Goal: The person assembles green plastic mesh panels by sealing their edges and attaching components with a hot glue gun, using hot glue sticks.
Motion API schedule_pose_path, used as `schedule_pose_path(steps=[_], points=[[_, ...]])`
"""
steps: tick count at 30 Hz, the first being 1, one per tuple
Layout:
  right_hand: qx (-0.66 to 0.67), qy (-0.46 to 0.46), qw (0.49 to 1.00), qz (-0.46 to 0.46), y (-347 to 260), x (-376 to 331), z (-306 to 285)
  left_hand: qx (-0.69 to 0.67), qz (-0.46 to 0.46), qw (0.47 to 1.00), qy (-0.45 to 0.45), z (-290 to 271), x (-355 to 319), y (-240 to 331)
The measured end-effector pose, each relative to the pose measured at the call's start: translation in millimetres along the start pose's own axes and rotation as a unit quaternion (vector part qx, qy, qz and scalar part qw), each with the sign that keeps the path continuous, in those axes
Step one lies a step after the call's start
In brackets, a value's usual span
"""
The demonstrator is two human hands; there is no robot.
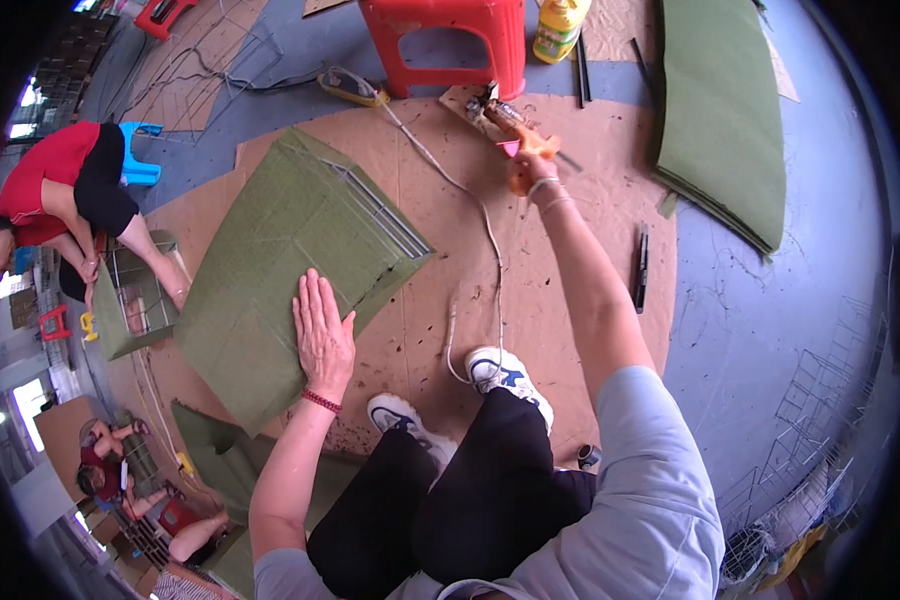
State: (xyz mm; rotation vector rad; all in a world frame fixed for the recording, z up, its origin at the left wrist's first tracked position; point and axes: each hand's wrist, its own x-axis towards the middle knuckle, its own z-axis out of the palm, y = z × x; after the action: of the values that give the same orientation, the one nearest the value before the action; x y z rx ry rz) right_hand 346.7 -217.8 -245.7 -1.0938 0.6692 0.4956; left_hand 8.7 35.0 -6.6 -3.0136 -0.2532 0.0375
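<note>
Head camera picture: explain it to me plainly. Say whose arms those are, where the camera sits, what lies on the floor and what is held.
There is no machine here. A person wears a wide fisheye camera on the head, looking down, so straight edges bend and the person's own arms rise from the lower edge.

The left hand lies flat, fingers together, on a large olive-green felt sheet covering a wire grid frame. The right hand reaches forward and grips an orange glue gun, whose white cord trails back toward the white sneakers.

All this rests on brown cardboard sheets on the floor. Around them are a red plastic stool, a yellow bottle, a stack of green felt pieces and a black pen-like tool. Other people work at the left.
</note>
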Motion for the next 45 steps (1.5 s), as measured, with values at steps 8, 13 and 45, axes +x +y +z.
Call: schedule_pose_path(steps=[8,13,45], points=[[0.003,-0.136,0.978,-0.16,-14.5,-150.5,-73.6,-0.016,0.103,0.993,0.047,2.1,7.2,-2.0],[0.019,-0.16,0.977,-0.137,4.9,-218.0,-104.4,-0.035,0.159,0.987,0.011,-3.4,22.6,14.7],[0.009,-0.265,0.963,-0.05,13.3,-266.7,-110.9,-0.194,0.051,0.977,0.078,-75.5,38.9,-38.4]])
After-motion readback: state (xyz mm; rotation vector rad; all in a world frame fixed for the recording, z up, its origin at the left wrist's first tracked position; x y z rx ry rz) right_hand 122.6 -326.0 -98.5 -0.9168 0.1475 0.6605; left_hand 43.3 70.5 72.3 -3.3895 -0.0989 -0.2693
